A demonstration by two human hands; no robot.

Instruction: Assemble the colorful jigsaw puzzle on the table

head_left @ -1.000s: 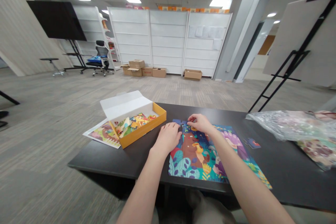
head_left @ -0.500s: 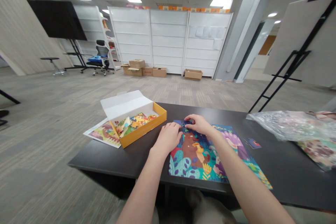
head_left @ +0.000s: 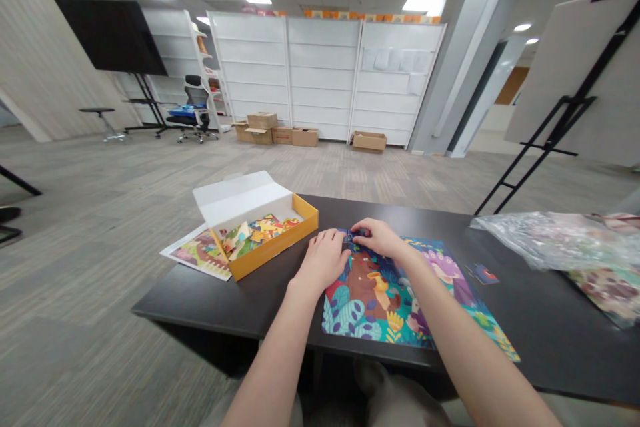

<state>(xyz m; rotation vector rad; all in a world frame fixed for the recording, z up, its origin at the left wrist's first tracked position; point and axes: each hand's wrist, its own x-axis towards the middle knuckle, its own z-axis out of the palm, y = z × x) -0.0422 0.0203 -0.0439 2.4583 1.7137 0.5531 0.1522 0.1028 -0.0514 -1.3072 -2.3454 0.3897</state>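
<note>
A colourful jigsaw puzzle (head_left: 365, 287) lies on the black table, showing a brown bear, a fox and a purple figure. My left hand (head_left: 326, 257) rests at its upper left corner, thumb and fingers bent around a dark blue edge piece. My right hand (head_left: 377, 237) touches the top edge just beside it, fingertips pinched on a dark blue piece (head_left: 359, 233). The two hands' fingertips are close together, and the seam between the pieces is too small to make out. A loose piece (head_left: 485, 273) lies right of the puzzle.
An open yellow box (head_left: 274, 252) with several puzzle pieces stands at the left, over a printed sheet (head_left: 197, 255). Clear plastic wrapping (head_left: 545, 237) covers part of another picture at the right. The table's (head_left: 215, 310) near edge runs below my forearms.
My left hand has shifted very slightly right, closer to my right hand, and the small gap between the dark blue pieces looks narrower. The view has moved slightly.
</note>
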